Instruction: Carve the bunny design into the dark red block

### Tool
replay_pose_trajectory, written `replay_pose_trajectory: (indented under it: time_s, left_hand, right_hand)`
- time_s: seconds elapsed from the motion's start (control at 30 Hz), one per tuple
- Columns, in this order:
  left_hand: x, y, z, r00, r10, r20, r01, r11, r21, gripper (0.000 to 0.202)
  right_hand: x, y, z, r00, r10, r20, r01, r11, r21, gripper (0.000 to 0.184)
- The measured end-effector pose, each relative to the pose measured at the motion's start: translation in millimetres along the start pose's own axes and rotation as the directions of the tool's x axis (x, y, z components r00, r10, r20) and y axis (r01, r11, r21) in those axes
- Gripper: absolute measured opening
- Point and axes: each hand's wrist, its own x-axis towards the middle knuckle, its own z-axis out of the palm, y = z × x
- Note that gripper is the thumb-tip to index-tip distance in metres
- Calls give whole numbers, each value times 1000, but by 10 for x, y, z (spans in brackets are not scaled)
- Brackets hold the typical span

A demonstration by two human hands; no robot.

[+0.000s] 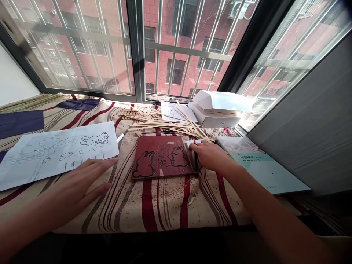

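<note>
A dark red carving board (161, 157) with rabbit outlines cut into it lies on the striped cloth (165, 205) in front of me. My right hand (210, 154) rests at the board's right edge, fingers curled over a dark pen-like tool (195, 165) with a red tip. My left hand (82, 181) hovers flat with fingers stretched out, near the lower edge of a paper sheet (59, 150) with pencil rabbit drawings. It holds nothing.
Thin wooden strips (165, 123) are piled behind the board, with another drawing sheet (177, 112) and a white box (217, 108) near the barred window. A teal booklet (268, 170) lies at the right. Wood shavings dot the cloth.
</note>
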Motion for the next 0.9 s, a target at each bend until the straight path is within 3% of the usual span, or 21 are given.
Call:
replay_pose_trajectory:
  time_s: [0.1,0.27,0.53,0.9]
  left_hand:
    - [251,202,271,994,54,92,-51,998,-38,75]
    - [391,486,540,997,74,17,-73,996,-54,71]
    - [365,576,512,992,59,108,-56,998,-28,72]
    - [268,670,479,994,75,77,-67,993,-99,63]
  right_hand:
    - [-67,42,65,999,-21,-23,22,1000,7,46]
    - [-171,65,180,989,-62,-133,73,994,81,42]
    - [-125,-44,271,973,13,-231,81,916,393,53]
    - [-204,9,601,863,-7,-505,255,869,424,49]
